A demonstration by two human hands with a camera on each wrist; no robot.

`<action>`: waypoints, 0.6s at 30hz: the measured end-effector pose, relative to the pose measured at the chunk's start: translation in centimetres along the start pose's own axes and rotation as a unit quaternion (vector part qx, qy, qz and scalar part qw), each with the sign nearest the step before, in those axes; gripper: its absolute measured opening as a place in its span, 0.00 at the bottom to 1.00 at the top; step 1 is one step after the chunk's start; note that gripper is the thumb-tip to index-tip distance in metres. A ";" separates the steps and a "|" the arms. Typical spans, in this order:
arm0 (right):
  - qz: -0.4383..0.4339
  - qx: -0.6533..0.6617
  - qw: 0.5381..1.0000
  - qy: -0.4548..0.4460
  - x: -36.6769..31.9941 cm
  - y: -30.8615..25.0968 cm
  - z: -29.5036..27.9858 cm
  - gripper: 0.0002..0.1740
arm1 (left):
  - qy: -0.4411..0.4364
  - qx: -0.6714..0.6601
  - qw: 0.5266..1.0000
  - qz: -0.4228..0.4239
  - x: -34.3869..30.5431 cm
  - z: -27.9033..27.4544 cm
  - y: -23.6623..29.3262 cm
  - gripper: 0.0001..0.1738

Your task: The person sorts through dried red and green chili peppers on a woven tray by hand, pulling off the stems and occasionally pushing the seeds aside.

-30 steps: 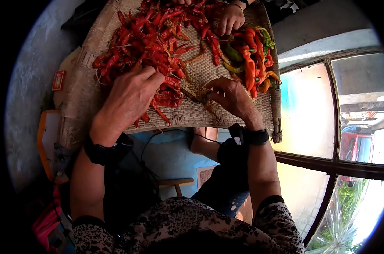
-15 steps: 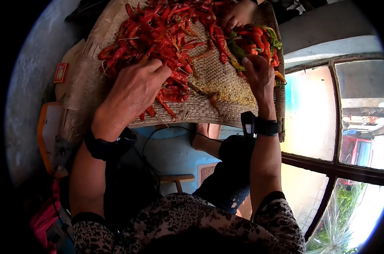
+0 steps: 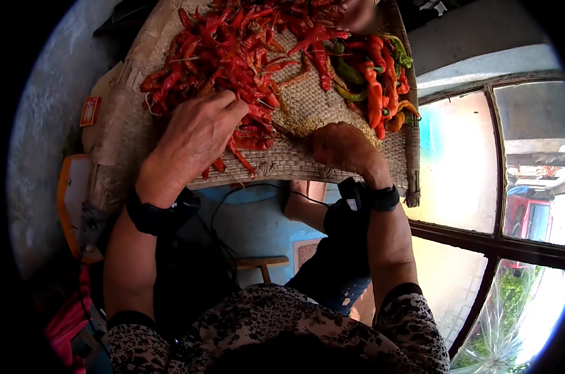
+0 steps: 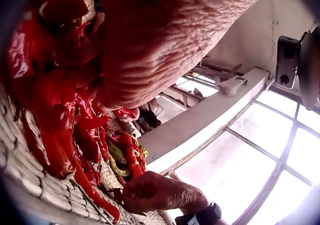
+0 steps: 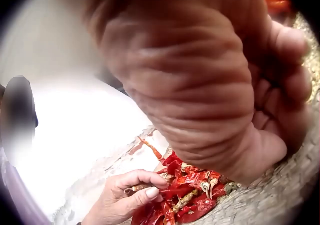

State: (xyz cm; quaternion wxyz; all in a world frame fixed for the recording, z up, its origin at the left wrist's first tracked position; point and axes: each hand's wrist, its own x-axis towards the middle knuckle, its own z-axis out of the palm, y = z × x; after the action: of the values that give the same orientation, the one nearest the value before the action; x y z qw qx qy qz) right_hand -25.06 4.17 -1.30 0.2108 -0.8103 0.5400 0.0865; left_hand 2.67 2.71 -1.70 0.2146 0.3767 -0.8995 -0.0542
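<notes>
My left hand [image 3: 198, 137] lies over the near edge of a heap of red dried chilies [image 3: 223, 56] on a woven bamboo tray [image 3: 276, 169]. In the right wrist view, its thumb and forefinger [image 5: 150, 192] pinch a chili in the heap. My right hand [image 3: 348, 149] is low over the tray's near part, back up, beside scattered pale seeds [image 3: 307, 115]. Its fingers curl toward the palm in the right wrist view. A brown shrivelled chili [image 4: 116, 194] shows by its fingertips in the left wrist view; I cannot tell whether they grip it.
Fresher orange and green peppers [image 3: 375, 81] lie at the tray's right side. Another person's hand [image 3: 360, 15], blurred, is at the far edge. A window [image 3: 482, 187] stands right of the tray, a wall [image 3: 52, 124] left. A small red box [image 3: 90, 111] sits beyond the left rim.
My right hand moved from the tray's near part out to the fresher peppers, then back to the near part. The other person's hand drew back toward the far edge. My left hand stayed at the heap.
</notes>
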 end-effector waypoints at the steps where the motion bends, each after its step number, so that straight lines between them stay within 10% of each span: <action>1: -0.001 0.001 1.000 0.000 0.0 0.0 -0.5 0.09 | -0.001 -0.004 1.000 -0.003 0.0 -0.2 0.0 0.09; 7: 0.100 0.235 0.855 0.451 0.4 2.6 -2.5 0.12 | 0.080 -0.036 0.996 0.006 0.1 0.3 0.9 0.16; 13: -0.071 0.065 0.959 0.268 2.5 -0.9 1.2 0.19 | 0.041 -0.035 0.995 0.082 0.2 2.0 2.5 0.19; 18: -0.107 -0.025 0.952 0.286 5.4 -1.0 2.5 0.12 | -0.024 -0.006 0.996 0.088 -1.1 3.5 2.4 0.23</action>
State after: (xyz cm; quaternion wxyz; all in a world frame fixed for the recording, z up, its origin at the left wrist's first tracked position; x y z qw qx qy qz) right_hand -21.78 1.05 -5.29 0.0352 -0.8594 0.4850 -0.1581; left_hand 0.32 4.96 -4.60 0.1985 0.2932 -0.9339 -0.0492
